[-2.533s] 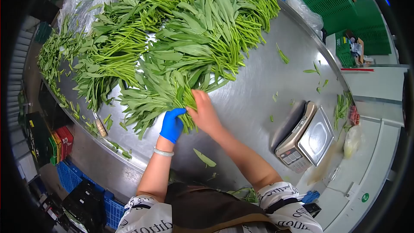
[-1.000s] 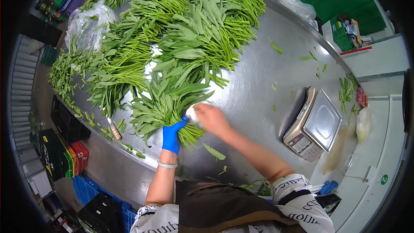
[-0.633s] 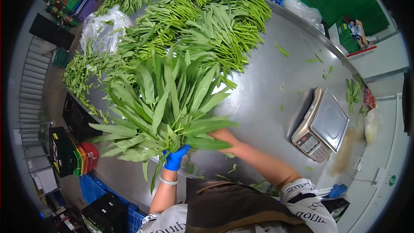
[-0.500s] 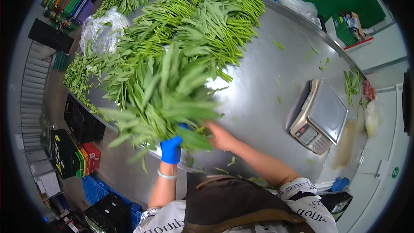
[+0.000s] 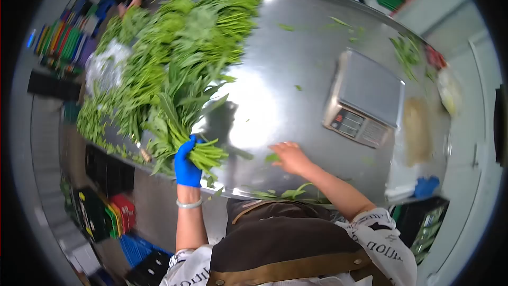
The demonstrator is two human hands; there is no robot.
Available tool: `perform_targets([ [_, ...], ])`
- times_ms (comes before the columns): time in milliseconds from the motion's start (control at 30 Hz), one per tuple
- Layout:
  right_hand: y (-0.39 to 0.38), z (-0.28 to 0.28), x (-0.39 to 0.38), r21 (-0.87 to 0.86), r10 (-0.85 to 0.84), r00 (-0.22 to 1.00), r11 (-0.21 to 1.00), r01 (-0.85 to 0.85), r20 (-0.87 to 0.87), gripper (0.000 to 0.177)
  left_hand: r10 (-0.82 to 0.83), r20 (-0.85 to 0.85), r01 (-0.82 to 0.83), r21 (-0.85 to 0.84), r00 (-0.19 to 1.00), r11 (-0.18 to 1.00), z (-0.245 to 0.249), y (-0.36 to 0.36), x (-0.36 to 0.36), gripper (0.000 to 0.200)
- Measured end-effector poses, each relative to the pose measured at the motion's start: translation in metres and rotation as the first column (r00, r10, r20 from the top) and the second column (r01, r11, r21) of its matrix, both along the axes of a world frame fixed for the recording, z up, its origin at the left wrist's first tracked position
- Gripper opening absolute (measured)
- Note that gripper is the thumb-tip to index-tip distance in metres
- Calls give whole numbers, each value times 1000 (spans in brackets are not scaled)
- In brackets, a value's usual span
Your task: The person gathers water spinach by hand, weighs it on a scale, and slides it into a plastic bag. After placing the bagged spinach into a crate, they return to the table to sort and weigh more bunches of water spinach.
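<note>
My left hand [image 5: 188, 163], in a blue glove, is wrapped round the stems of a bunch of long-leaved greens [image 5: 177, 122]. The cut stem ends point right, and the leaves fan out up and left over the table's front edge. My right hand [image 5: 288, 158] is bare and low over the steel table [image 5: 296, 111], its fingers stretched out to the left. A small green leaf [image 5: 272, 157] shows right at its fingertips. Beyond the held bunch, a large heap of the same greens [image 5: 196, 26] covers the table's left side.
A digital scale [image 5: 368, 98] stands right of my right hand. Loose leaves [image 5: 293, 191] lie along the front edge, with more greens [image 5: 405, 55] at the far right. A clear plastic bag [image 5: 107, 69] sits by the heap. Another person's hand [image 5: 136, 0] shows at the far left end.
My left hand has lowered the bunch and turned it so its stems point right. My right hand has moved away from the bunch to the right. The view has turned toward the right.
</note>
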State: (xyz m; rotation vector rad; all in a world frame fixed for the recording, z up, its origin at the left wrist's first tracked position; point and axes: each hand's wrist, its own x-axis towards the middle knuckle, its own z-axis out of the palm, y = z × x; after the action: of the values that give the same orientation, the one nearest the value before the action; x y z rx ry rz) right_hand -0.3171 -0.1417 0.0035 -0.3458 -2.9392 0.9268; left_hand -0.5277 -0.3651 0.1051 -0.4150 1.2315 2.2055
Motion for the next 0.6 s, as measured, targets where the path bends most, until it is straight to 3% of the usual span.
perform_targets([
  [33,-2,6,14,236,97,988,970,-66,-124,40,-48,-71,41,-91,996,995,-2,11,8,32],
  [67,2,28,15,-126,11,995,992,-23,-97,46,-131,-122,115,-131,984,985,5,28,21,33],
  [100,7,56,12,-473,-65,996,881,29,-61,53,-210,-171,180,-173,963,968,14,46,35,34],
  [167,21,90,8,-739,-215,966,672,38,-145,54,-371,-235,291,-313,899,904,15,85,66,37],
  [267,37,102,14,-592,-398,898,775,220,-187,62,-535,-209,410,-440,819,799,-5,146,118,34],
  [300,47,117,21,-623,-454,883,727,290,-119,65,-596,-210,475,-428,775,769,-31,159,124,31],
  [333,60,126,30,-616,-550,815,709,342,-180,63,-679,-87,556,-504,729,661,-13,185,134,30],
  [400,92,136,51,-567,-670,670,701,432,-318,57,-791,-124,631,-535,598,561,11,245,157,28],
  [500,155,173,93,-555,-718,554,687,469,-422,50,-822,-487,690,-486,296,536,51,319,190,29],
  [567,197,177,118,-600,-734,492,672,433,-468,46,-783,-551,786,-329,290,523,65,368,208,33],
  [600,215,176,128,-600,-745,437,666,442,-504,43,-891,-415,749,-529,181,399,78,388,212,38],
])
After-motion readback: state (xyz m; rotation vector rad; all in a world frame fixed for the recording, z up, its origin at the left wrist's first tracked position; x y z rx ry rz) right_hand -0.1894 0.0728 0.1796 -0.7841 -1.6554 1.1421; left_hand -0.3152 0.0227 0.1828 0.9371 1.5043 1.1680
